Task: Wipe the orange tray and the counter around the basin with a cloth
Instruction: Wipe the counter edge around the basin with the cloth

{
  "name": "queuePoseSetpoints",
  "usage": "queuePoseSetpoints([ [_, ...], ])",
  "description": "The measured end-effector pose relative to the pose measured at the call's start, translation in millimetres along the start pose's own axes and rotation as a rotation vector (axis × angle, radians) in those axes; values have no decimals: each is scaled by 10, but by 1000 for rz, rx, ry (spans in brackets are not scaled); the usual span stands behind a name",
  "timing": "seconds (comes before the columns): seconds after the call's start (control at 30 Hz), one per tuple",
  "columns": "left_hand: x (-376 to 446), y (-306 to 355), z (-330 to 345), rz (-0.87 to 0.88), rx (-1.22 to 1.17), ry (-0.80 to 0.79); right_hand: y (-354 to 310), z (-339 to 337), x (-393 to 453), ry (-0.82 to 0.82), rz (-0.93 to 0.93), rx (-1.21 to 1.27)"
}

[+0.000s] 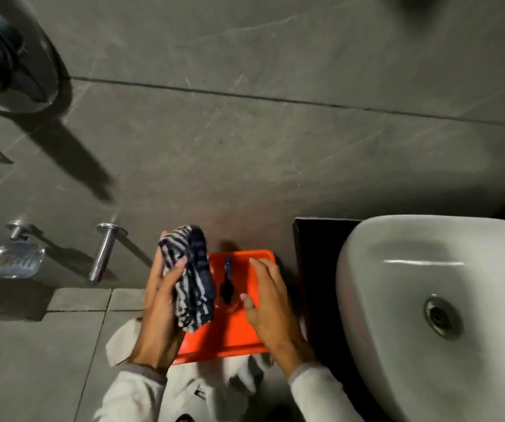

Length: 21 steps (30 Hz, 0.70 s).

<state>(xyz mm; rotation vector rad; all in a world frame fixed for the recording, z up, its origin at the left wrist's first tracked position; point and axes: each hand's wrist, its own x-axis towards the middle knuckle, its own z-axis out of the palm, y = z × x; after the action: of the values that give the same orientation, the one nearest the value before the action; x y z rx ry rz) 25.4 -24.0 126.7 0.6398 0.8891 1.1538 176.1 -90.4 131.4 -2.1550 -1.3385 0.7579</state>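
At the far left a chrome soap dish [14, 259] stuck out from the grey tiled wall [245, 147], and just right of it a chrome tap [104, 252] angled down from the same wall. Next came the left hand [160, 303], raised with its fingers curled tight around a bunched, dark-and-white striped cloth [191, 277] — the cloth stood up out of the grip and hung down over the left edge of the orange tray [230, 333] without being spread flat on it. The tray lay between the two hands, one short end against the wall, its right side next to the black counter [318, 263]. A dark brush-like item [228, 280] lay lengthwise on the tray's upper half; what exactly it was could not be told. The right hand [271, 303] hovered low over the tray's right part, fingers loosely spread and thumb out towards the dark item, gripping nothing — whether the palm touched the tray could not be told. Light grey sleeves [315, 388] covered both wrists. Farthest right, the white basin [446, 300] sat on the black counter, its metal drain [438, 316] showing in the bowl.
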Motion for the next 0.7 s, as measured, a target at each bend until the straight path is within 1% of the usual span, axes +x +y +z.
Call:
queuePoseSetpoints([
  [0.03,44,-3,164,68,141,2,-11,-189,-115,151,-92,25],
  [0.07,107,-35,335,154,279,-18,-15,-383,-234,346,-157,2],
  [0.1,147,-111,572,226,407,-81,45,-617,-383,505,-203,-19],
  [0.13,194,-241,752,313,530,-148,122,-807,-531,591,-209,-43],
  [0.17,237,-400,947,415,663,-217,227,-989,-676,621,-189,-89],
  [0.2,275,-595,1137,496,795,-315,333,-1149,-825,612,-128,-163],
  [0.3,346,-1263,1557,568,1179,-671,735,-1398,-1157,506,-3,-387],
  [0.33,360,-1458,1620,574,1345,-753,876,-1427,-1240,452,-3,-451],
  [0.37,387,-1588,1622,590,1485,-789,977,-1440,-1320,378,-13,-487],
  [0.4,434,-1659,1593,621,1577,-799,1083,-1453,-1390,316,-33,-501],
  [0.43,481,-1672,1557,664,1592,-787,1136,-1487,-1430,264,-48,-535],
  [0.5,422,-1682,1514,642,1580,-787,1359,-1513,-1528,170,-78,-700],
  [0.53,326,-1656,1482,614,1572,-758,1421,-1538,-1538,134,-88,-759],
  [0.63,-250,-1730,1345,585,1472,-587,1347,-1662,-1560,14,-57,-783],
  [0.67,-540,-1804,1264,547,1436,-528,1274,-1649,-1526,1,-56,-759],
  [0.7,-845,-1876,1168,498,1436,-497,1191,-1649,-1541,39,-60,-764],
])
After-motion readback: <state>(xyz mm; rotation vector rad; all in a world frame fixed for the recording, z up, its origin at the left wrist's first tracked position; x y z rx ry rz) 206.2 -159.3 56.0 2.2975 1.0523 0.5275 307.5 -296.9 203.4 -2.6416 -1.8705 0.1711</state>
